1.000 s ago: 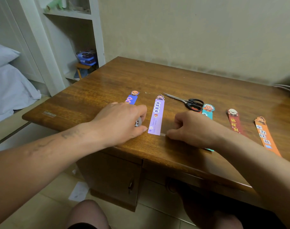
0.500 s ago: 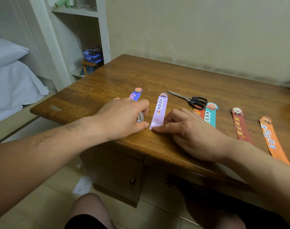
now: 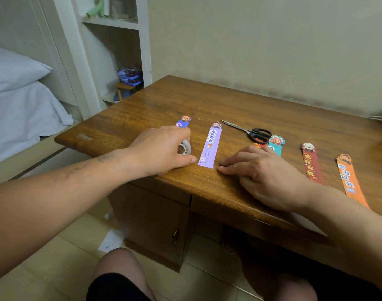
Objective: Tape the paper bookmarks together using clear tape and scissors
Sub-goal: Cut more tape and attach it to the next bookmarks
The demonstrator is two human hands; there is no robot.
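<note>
Six bookmarks on the desk [image 3: 207,101], in a row left to right: blue bookmark [image 3: 183,122], purple bookmark [image 3: 210,146], red bookmark [image 3: 258,145], teal bookmark [image 3: 276,144], maroon bookmark [image 3: 310,164], orange bookmark [image 3: 348,179]. Most of the blue one is covered by the left hand [image 3: 161,148], fingers curled round the tape roll [image 3: 185,147], thumb tip on the wood just beside the purple one's near end. On the other side of that end the right hand [image 3: 264,172] lies palm down, fingers straight, tips pressed to the desk close to the paper; contact with it cannot be told. This hand hides the near ends of red and teal. Closed scissors [image 3: 251,132] lie beyond it, handles over the red one's top, blades pointing toward the purple one's top. Maroon and orange lie apart to the right.
</note>
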